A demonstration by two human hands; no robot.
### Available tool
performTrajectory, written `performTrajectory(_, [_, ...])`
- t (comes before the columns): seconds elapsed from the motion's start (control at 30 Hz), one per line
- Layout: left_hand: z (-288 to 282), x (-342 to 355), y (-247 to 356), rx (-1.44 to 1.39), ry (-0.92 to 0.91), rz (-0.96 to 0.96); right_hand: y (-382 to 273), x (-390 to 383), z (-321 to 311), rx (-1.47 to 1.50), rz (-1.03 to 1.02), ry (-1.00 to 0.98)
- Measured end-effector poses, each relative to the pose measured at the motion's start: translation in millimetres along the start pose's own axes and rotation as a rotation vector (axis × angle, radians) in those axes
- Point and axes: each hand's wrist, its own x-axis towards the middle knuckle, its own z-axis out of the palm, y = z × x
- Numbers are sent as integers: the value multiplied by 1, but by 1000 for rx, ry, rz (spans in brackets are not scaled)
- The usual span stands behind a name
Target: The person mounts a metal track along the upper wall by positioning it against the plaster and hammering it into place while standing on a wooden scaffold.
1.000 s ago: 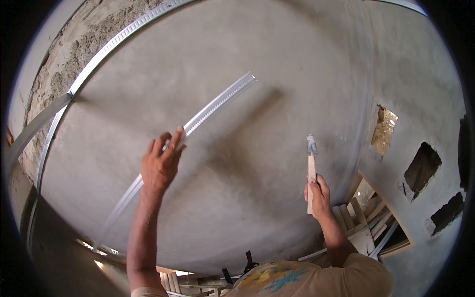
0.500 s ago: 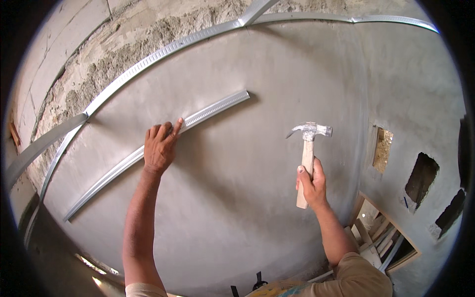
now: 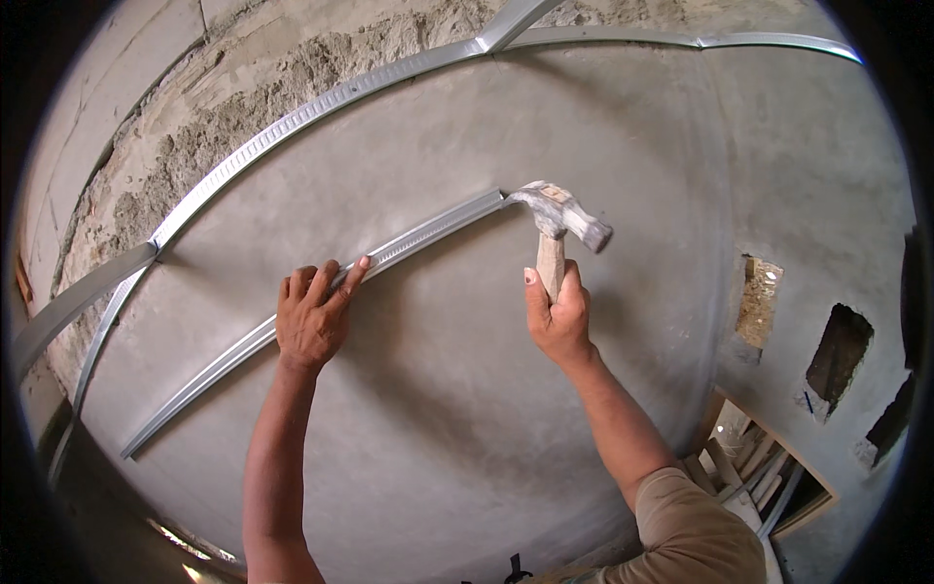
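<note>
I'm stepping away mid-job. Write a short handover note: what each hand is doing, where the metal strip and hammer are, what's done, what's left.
Left hand: flat on the short metal strip, pressing it against the grey plastered wall, fingers spread over the strip.
Right hand: gripping the wooden handle of the hammer; its head sits at the strip's upper right end.
A longer metal strip is already mounted above, along the wall's top edge.
Done: short strip placed against the wall and held there.
Left: no fastener shows on the short strip, so it likely needs fixing; keep the left hand on it.
</note>
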Motion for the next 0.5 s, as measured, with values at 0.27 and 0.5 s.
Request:
performTrajectory(0.27, [0,-2,0,-41,5,-10,12,10,25,-6,71,-14])
performTrajectory(0.5, [-4,1,2,-51,-53,-29,11,-7,46,9,-62,41])
